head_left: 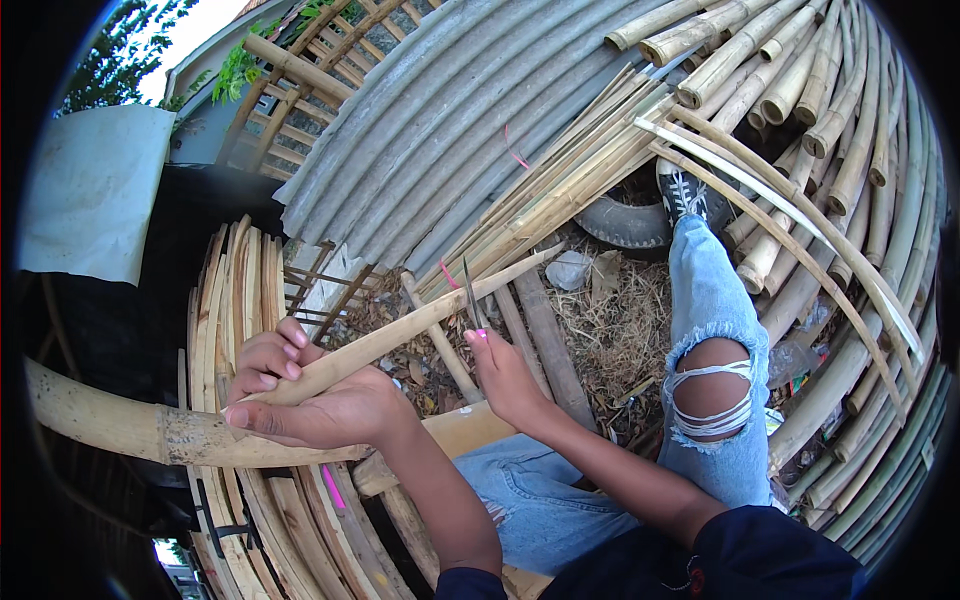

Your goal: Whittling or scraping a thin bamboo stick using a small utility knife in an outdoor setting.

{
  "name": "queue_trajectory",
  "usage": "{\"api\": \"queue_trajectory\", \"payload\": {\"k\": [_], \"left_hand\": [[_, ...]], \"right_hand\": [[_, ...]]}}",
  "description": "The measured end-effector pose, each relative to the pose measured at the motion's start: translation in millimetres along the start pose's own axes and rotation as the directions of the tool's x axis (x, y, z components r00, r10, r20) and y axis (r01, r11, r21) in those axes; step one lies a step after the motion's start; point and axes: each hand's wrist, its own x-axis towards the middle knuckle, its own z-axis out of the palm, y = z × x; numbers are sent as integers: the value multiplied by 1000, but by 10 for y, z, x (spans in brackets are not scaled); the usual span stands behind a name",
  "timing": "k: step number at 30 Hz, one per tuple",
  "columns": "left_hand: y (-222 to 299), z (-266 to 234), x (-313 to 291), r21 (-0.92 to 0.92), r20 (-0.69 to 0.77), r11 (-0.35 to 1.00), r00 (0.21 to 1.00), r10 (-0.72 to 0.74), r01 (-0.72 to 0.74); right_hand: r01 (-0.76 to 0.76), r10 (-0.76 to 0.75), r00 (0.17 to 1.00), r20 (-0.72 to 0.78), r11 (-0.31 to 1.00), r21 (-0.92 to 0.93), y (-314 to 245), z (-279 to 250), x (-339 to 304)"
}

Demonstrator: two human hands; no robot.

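Note:
A split bamboo strip (405, 332) slants across the middle, its tapering far end pointing up and to the right. My left hand (345, 408) is closed around its near end, palm upward, with the thumb along the lower side and the fingers curled over. In my right hand (505, 378) is a knife (470, 295) with a narrow dark blade standing up beside the strip. The fist hides most of its handle. Blade and strip overlap in view; whether they touch, I cannot tell. Below the strip lies a thick bamboo pole (110, 408), close under my left hand.
Stacked bamboo poles (850, 130) fill the right side. Long split strips (560, 185) lean by a corrugated sheet (400, 130). An old tyre (625, 222) lies near my shoe (682, 190). Bundled slats (235, 290) stand at left, and dry litter (600, 330) covers the ground.

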Motion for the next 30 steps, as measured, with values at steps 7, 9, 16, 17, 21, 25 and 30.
{"api": "queue_trajectory", "payload": {"k": [7, 9, 16, 17, 21, 25, 30], "left_hand": [[57, 17, -50, -23, 16, 1000, 1000, 3, -2], [62, 33, -67, -54, 41, 998, 999, -9, 11], [12, 13, -19, -15, 13, 1000, 1000, 9, -8], [15, -8, -36, 1, 19, 1000, 1000, 22, -22], [82, 64, -98, -30, 42, 999, 999, 16, -15], [150, 156, -177, -4, 113, 999, 992, 48, -48], [176, 194, -227, -24, 132, 999, 990, 43, -41]], "right_hand": [[176, -176, 984, 4, 982, 62, -19, 133, -113], [139, -142, 989, -46, 988, -70, 182, 80, -11], [-78, 46, 958, -282, 991, -106, 746, -66, 137], [-91, 86, 976, -201, 996, -13, 624, -41, 58], [113, -110, 993, -32, 988, 108, 85, 147, -219], [177, -180, 984, 2, 966, 188, 22, 193, -229], [75, -68, 995, -68, 992, 101, 203, 88, -153]]}}
